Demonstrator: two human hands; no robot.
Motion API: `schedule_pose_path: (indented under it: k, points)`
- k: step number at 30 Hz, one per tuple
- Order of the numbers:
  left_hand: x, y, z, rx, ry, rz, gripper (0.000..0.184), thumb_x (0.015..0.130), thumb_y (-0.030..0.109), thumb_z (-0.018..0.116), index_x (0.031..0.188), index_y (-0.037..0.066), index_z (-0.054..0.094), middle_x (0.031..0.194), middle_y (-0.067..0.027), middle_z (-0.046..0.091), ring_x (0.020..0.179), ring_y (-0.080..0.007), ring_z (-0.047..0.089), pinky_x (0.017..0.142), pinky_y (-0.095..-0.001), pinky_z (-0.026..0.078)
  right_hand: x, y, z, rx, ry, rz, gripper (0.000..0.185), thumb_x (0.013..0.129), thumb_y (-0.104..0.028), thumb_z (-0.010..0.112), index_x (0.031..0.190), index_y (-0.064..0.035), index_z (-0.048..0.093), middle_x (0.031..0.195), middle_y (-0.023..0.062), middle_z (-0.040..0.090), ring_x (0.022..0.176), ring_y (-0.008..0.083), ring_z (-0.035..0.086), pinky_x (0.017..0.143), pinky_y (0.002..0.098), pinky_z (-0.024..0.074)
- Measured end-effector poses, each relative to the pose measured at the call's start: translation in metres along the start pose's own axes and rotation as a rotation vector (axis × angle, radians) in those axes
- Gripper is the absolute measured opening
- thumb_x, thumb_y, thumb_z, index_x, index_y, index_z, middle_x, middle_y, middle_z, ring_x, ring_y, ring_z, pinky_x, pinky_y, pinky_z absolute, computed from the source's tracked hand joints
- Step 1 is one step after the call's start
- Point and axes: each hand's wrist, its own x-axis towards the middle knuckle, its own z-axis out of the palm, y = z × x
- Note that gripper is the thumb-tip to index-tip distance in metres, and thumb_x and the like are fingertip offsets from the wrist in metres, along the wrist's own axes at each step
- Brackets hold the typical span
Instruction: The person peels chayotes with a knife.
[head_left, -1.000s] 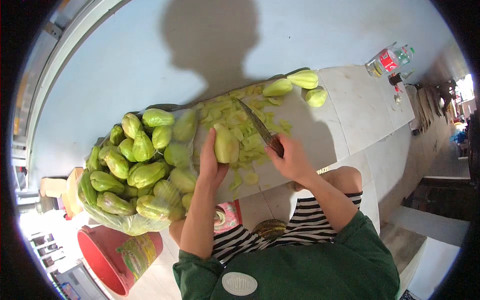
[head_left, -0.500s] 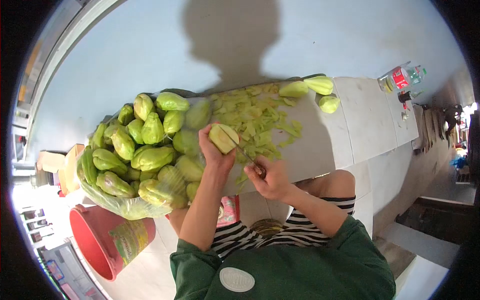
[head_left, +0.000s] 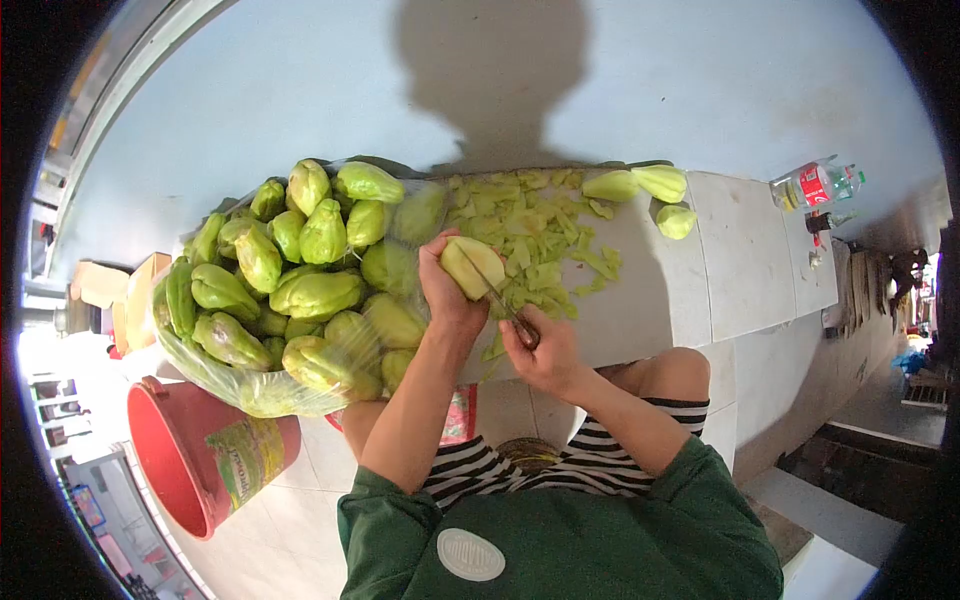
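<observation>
Inside our left hand (head_left: 448, 292), we grasp a pale-green, peeled, rounded fruit (head_left: 467, 262). With our right hand (head_left: 546, 355), we grip a narrow-bladed metal knife (head_left: 525, 333) by its brown handle; its blade lies across the fruit, depth not discernible. Left of the left hand, a clear plastic bag (head_left: 268, 402) holds green, pear-shaped fruits (head_left: 322, 293). Beyond both hands, thin light-green peelings (head_left: 545, 240) lie scattered on the pale tiled counter (head_left: 645, 300).

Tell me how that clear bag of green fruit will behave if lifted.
The bag looks thin and wrinkled, so it would likely sag floppily. Packed with many green fruits, it is probably heavy. Their rounded shapes suggest they might shift inside.
</observation>
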Motion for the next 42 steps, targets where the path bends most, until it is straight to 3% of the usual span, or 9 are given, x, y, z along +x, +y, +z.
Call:
schedule_pose_path:
  k: [13,18,22,26,28,30,37,40,42]
  points:
    - [0.016,0.007,-0.012,0.073,-0.045,-0.002,0.031,0.085,0.031,0.046,0.100,0.006,0.056,0.086,-0.0124,0.060,0.079,-0.0303,0.061,0.072,-0.0435,0.052,0.006,0.000,-0.005,0.059,-0.047,0.006,0.019,0.089,-0.017,0.061,0.081,-0.0007,0.054,0.054,0.0149,0.050,0.046,0.0292,0.050,0.047,0.0389,0.0392]
    - [0.014,0.008,-0.009,0.197,-0.084,0.173,0.029,0.085,0.031,0.046,0.099,0.006,0.055,0.085,-0.0125,0.060,0.077,-0.0285,0.060,0.070,-0.0421,0.051,0.006,0.002,-0.005,0.032,-0.054,-0.014,0.017,0.089,-0.016,0.062,0.084,-0.0009,0.056,0.056,0.0153,0.051,0.046,0.0293,0.051,0.048,0.0380,0.0408]
    - [0.014,0.004,-0.012,0.093,-0.060,0.001,0.029,0.085,0.031,0.046,0.100,0.007,0.054,0.085,-0.0121,0.059,0.077,-0.0283,0.059,0.070,-0.0412,0.050,0.006,0.002,-0.004,0.036,-0.021,-0.049,0.016,0.088,-0.014,0.062,0.084,0.0001,0.057,0.056,0.0154,0.052,0.046,0.0297,0.051,0.047,0.0378,0.0405]
    - [0.016,0.002,-0.012,0.187,-0.090,0.166,0.027,0.086,0.031,0.046,0.098,0.008,0.054,0.085,-0.0112,0.058,0.077,-0.0287,0.058,0.070,-0.0413,0.050,0.010,0.001,-0.005,0.124,-0.092,0.109,0.019,0.086,-0.015,0.063,0.079,0.0014,0.056,0.056,0.0157,0.053,0.047,0.0291,0.051,0.047,0.0377,0.0401]
    - [0.012,0.005,-0.008,0.253,-0.096,0.248,0.027,0.087,0.031,0.046,0.098,0.008,0.054,0.086,-0.0109,0.058,0.078,-0.0290,0.058,0.070,-0.0415,0.050,0.011,0.005,-0.004,0.077,-0.093,0.080,0.019,0.086,-0.015,0.064,0.080,0.0016,0.057,0.056,0.0157,0.053,0.046,0.0287,0.051,0.047,0.0376,0.0402]
    - [0.009,0.007,-0.006,0.113,-0.094,0.085,0.025,0.087,0.028,0.045,0.099,0.007,0.053,0.085,-0.0113,0.058,0.076,-0.0261,0.057,0.070,-0.0400,0.049,0.011,0.007,-0.004,0.029,-0.097,0.055,0.019,0.086,-0.015,0.064,0.080,0.0018,0.057,0.056,0.0158,0.054,0.046,0.0283,0.050,0.047,0.0374,0.0403]
    - [0.011,0.006,-0.009,0.088,-0.164,-0.066,0.028,0.088,0.034,0.044,0.095,0.009,0.054,0.084,-0.0121,0.057,0.078,-0.0292,0.059,0.071,-0.0420,0.051,0.011,0.003,-0.005,0.039,-0.046,-0.023,0.016,0.085,-0.014,0.063,0.080,0.0015,0.059,0.056,0.0164,0.053,0.046,0.0290,0.051,0.047,0.0370,0.0408]
    - [0.009,0.003,-0.008,0.130,-0.110,0.039,0.028,0.089,0.034,0.041,0.093,0.009,0.053,0.085,-0.0126,0.058,0.078,-0.0293,0.059,0.072,-0.0423,0.051,0.015,0.003,-0.009,0.010,-0.107,0.052,0.016,0.084,-0.013,0.063,0.081,0.0016,0.059,0.057,0.0171,0.055,0.047,0.0293,0.053,0.048,0.0367,0.0424]
    - [0.009,0.005,-0.005,0.242,-0.197,0.231,0.028,0.090,0.032,0.039,0.094,0.008,0.053,0.085,-0.0128,0.058,0.078,-0.0295,0.059,0.072,-0.0424,0.051,0.017,0.001,-0.010,0.003,-0.145,0.101,0.016,0.084,-0.013,0.063,0.082,0.0018,0.059,0.058,0.0172,0.055,0.047,0.0290,0.053,0.049,0.0366,0.0430]
